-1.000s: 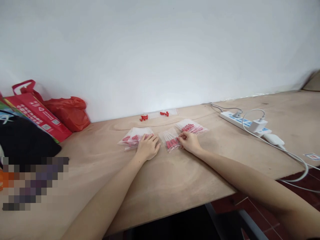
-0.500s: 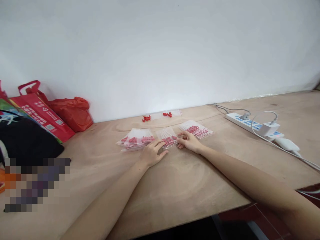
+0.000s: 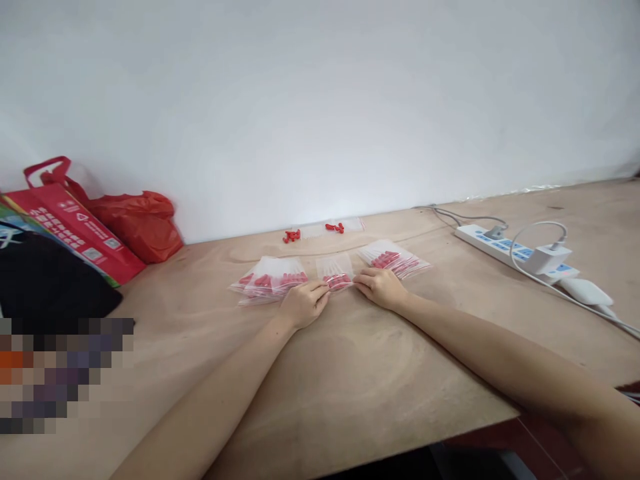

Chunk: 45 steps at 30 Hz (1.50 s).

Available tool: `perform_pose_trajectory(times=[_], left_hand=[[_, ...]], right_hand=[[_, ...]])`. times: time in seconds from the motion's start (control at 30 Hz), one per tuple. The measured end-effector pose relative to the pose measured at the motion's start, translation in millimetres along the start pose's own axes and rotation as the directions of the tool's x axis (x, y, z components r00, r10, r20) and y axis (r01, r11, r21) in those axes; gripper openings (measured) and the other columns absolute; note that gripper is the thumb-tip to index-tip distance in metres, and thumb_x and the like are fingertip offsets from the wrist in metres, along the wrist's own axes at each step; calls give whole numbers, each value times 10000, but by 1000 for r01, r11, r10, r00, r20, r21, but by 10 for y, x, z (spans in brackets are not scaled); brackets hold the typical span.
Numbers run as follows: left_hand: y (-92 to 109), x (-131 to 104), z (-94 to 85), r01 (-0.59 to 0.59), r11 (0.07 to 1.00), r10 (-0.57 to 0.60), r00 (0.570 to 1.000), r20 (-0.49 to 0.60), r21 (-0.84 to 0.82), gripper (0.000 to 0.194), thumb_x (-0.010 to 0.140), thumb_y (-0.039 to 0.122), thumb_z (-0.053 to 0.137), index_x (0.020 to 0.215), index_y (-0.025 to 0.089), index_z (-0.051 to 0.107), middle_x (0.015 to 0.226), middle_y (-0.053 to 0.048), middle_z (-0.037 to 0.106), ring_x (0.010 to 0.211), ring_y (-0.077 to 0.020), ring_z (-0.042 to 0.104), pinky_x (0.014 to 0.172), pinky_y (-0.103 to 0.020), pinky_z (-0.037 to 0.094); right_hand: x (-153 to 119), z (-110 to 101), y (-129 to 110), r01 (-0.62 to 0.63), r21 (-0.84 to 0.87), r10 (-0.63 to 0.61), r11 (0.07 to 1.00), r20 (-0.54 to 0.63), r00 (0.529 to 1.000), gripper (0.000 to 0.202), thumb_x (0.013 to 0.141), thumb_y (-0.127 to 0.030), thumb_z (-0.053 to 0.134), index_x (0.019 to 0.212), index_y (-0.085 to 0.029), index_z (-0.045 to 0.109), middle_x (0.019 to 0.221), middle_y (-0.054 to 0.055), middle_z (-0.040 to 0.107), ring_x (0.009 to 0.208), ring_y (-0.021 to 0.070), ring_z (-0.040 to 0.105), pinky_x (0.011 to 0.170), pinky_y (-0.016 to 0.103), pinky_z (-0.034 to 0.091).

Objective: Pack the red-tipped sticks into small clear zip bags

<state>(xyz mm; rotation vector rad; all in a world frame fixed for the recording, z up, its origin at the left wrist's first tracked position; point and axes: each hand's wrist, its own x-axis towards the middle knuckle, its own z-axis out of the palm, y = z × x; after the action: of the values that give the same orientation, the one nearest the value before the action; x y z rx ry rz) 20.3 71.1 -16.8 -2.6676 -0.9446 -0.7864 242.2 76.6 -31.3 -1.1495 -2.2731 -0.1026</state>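
A small clear zip bag [image 3: 336, 267] lies on the table, with a row of small red pieces along its near side and pale lines running away from them. My left hand [image 3: 304, 304] pinches its near left corner, fingers together. At the near right corner, my right hand [image 3: 383, 288] grips the bag's edge between thumb and fingers. Left of it, beside my left hand, is an overlapping pile of similar bags [image 3: 267, 277] with red pieces. Another fanned pile of bags [image 3: 393, 258] rests just beyond my right hand.
Loose red pieces [image 3: 291, 236] and a flat clear bag [image 3: 354, 225] lie near the wall. On the right stands a white power strip [image 3: 493, 245] with a plugged-in charger [image 3: 547, 259] and cables. Red bags [image 3: 140, 227] and black fabric [image 3: 55, 280] occupy the left.
The fingers of my left hand have drawn together at the bag's corner. My right hand has shifted slightly nearer along the bag's edge. The view has shifted a little.
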Motion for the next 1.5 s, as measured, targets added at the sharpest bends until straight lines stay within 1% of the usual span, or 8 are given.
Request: perform_pose_trajectory(times=[0.13, 0.37, 0.63, 0.87, 1.03, 1.2, 1.3, 1.5], left_hand=[[2, 0, -12, 8, 1000, -8, 999, -35, 16, 292, 790, 378, 508, 959, 161, 605, 975, -80, 637, 865, -196, 614, 759, -319, 520], [-59, -25, 38, -41, 991, 51, 996, -79, 127, 242, 854, 231, 396, 929, 177, 620, 933, -55, 658, 823, -158, 632, 746, -282, 529], [-139, -31, 12, -104, 986, 120, 986, -119, 130, 271, 879, 222, 357, 921, 158, 618, 934, -65, 658, 840, -151, 631, 763, -266, 527], [-172, -21, -56, -75, 987, 92, 989, -119, 145, 254, 872, 213, 370, 890, 167, 619, 901, -58, 665, 845, -160, 629, 775, -288, 521], [-182, -13, -19, -182, 967, 208, 968, -141, 176, 240, 848, 139, 378, 861, 151, 617, 864, -68, 669, 823, -164, 634, 730, -278, 529], [-174, 9, 19, -239, 935, 297, 931, -211, 260, 226, 847, 113, 381, 867, 133, 606, 851, -67, 668, 763, -152, 639, 679, -254, 534], [-150, 22, 3, -262, 921, 330, 918, -221, 287, 236, 855, 104, 365, 878, 117, 599, 850, -76, 666, 762, -153, 638, 680, -254, 534], [-140, 21, -26, -264, 929, 322, 922, -214, 260, 225, 860, 131, 379, 871, 130, 603, 860, -72, 665, 765, -150, 638, 679, -252, 534]], right_hand=[[-15, -9, -7, -39, -20, 38, 999, -37, 999, 219, 833, -231, 418, 810, -180, 630, 812, 71, 624, 754, 157, 565, 630, 235, 375], [-32, -31, 23, -115, 116, 125, 987, -81, 989, 200, 824, -285, 452, 812, -195, 629, 771, 41, 621, 709, 136, 556, 629, 220, 370], [-59, -101, 45, 37, -83, -42, 996, -51, 998, 294, 868, -257, 340, 893, -205, 628, 862, 66, 626, 795, 147, 544, 658, 235, 358], [-46, -149, 37, 145, -244, -145, 959, 19, 989, 330, 881, -230, 297, 864, -191, 624, 832, 67, 624, 756, 142, 523, 625, 250, 329], [-15, -94, -72, 210, -334, -252, 919, -86, 964, 288, 885, -270, 332, 897, -195, 610, 835, 55, 615, 778, 142, 489, 623, 258, 317], [118, 43, -228, 262, -382, -363, 886, -223, 905, 220, 866, -267, 404, 821, -202, 608, 782, 23, 607, 732, 131, 450, 595, 264, 291], [205, 115, -285, 278, -412, -397, 868, -239, 886, 214, 862, -240, 414, 775, -197, 605, 749, 19, 596, 712, 127, 431, 577, 269, 265], [280, 189, -313, 335, -447, -466, 829, -222, 857, 218, 861, -198, 410, 744, -177, 593, 728, 26, 576, 700, 126, 407, 548, 277, 219]])
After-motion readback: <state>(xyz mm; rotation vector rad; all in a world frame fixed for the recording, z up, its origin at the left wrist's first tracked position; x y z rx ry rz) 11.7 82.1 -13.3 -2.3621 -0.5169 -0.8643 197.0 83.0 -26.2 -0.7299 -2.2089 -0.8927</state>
